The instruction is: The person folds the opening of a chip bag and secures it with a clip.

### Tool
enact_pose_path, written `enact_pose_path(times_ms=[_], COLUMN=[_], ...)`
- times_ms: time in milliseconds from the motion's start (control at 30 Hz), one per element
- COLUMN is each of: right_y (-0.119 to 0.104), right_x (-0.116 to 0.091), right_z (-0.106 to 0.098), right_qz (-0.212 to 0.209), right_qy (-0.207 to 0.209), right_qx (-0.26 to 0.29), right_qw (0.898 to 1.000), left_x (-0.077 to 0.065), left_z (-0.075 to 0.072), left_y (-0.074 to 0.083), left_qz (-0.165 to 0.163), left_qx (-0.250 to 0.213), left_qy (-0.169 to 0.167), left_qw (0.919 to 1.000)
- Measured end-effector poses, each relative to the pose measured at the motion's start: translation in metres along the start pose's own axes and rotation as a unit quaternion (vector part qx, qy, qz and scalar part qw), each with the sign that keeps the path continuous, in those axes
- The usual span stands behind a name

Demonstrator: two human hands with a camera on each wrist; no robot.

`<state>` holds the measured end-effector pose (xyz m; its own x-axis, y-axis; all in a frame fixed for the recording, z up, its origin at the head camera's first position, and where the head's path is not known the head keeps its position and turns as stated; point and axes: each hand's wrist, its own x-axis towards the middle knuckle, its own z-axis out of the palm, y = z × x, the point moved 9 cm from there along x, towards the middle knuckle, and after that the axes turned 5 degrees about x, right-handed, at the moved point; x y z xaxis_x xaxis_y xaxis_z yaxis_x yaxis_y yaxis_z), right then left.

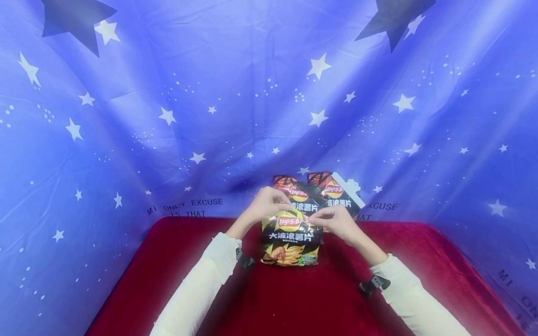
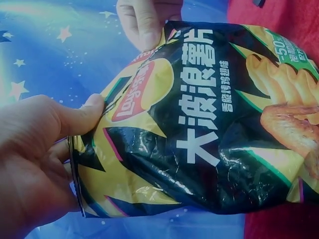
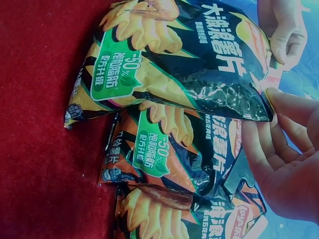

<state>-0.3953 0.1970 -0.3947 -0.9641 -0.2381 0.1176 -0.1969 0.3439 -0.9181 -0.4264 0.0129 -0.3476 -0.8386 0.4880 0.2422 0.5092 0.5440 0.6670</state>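
A yellow and black bag of Lay's potato chips (image 1: 294, 237) is held up by its top edge between both hands. My left hand (image 1: 269, 203) pinches one top corner, thumb on the printed front in the left wrist view. My right hand (image 1: 337, 224) pinches the opposite top corner with thumb and fingers, as the right wrist view shows (image 3: 294, 154). Behind it are two orange-red and black Lay's bags. The nearer one (image 3: 164, 134) bears a black clip (image 3: 239, 172) at its top; the farther one (image 3: 154, 216) has a white clip (image 1: 350, 189).
A dark red cloth (image 1: 290, 298) covers the table. Blue fabric with white stars (image 1: 260, 93) hangs behind and at both sides, meeting the table's back edge just past the bags. Both wrists wear black straps (image 1: 374, 284).
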Motion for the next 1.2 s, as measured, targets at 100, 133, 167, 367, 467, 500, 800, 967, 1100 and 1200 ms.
enact_pose_path(times_ms=[100,133,167,367,467,500,800,967,1100,1200], right_y=[-0.001,-0.002,-0.003,-0.005,-0.005,-0.005,-0.003,-0.003,-0.004,-0.005], right_x=[-0.001,-0.001,-0.001,-0.004,-0.005,-0.005,-0.003,-0.001,-0.001,0.0], right_z=[0.0,0.0,0.0,-0.001,-0.001,-0.001,-0.003,-0.004,-0.005,-0.005], right_qz=[-0.004,-0.004,-0.006,-0.004,-0.002,-0.002,0.008,0.007,0.006,0.004], right_qy=[0.002,0.0,-0.004,-0.034,-0.043,-0.046,-0.03,-0.013,-0.013,-0.014], right_qx=[-0.008,-0.011,-0.013,-0.023,-0.018,-0.016,-0.018,-0.025,-0.023,-0.024], right_qw=[1.0,1.0,1.0,0.999,0.999,0.999,0.999,1.0,1.0,1.0], left_x=[-0.001,-0.001,-0.001,-0.003,-0.004,-0.005,-0.007,-0.006,-0.005,-0.005], left_z=[0.001,0.001,0.001,0.0,-0.001,-0.001,-0.008,-0.009,-0.009,-0.01], left_y=[0.001,0.001,0.002,0.001,-0.001,-0.002,-0.007,-0.007,-0.008,-0.007], left_qz=[0.013,0.017,0.019,0.013,-0.001,-0.007,-0.037,-0.031,-0.028,-0.022], left_qx=[0.002,0.003,0.005,0.016,0.019,0.019,0.082,0.101,0.08,0.059], left_qy=[-0.014,-0.017,-0.02,-0.023,-0.015,-0.011,0.047,0.06,0.067,0.071], left_qw=[0.9998,0.9997,0.9996,0.9995,0.9997,0.9997,0.9949,0.9925,0.9942,0.9955])
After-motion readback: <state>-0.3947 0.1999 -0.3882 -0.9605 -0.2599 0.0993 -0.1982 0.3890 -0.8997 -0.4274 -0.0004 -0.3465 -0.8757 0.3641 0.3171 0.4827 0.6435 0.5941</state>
